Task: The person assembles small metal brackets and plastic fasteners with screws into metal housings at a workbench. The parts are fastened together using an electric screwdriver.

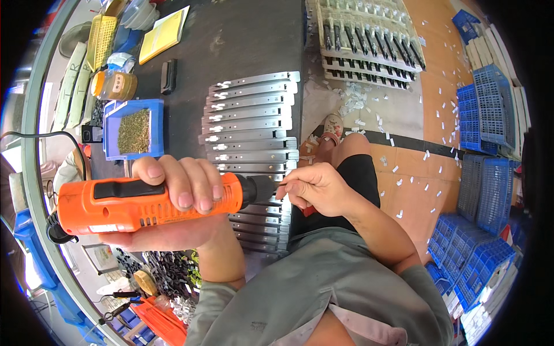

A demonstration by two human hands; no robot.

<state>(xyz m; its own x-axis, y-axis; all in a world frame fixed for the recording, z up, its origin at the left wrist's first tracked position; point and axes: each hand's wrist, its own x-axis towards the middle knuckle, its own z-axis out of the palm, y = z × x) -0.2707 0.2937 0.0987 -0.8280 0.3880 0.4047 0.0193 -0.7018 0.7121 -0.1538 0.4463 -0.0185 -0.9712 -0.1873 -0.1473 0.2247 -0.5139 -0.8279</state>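
Observation:
My left hand [193,181] is wrapped around an orange electric screwdriver [144,209] with a black switch strip and a black nose. The tool lies sideways, nose to the right, above a row of metal slide rails [245,128] on the dark bench. At the nose end, my right hand [320,189] is closed, thumb and fingers pinched together. Whatever sits between those fingertips is too small to make out. The rails lie side by side with white clips near their left ends; the screwdriver and hands cover some of them.
Left on the bench are a blue bin [108,130] of small brass-coloured screws, an orange-lidded jar [118,85], a black case [168,76] and a yellow notepad [163,38]. Stacked trays of black parts [372,49] stand at the upper right, blue crates [490,109] at the far right.

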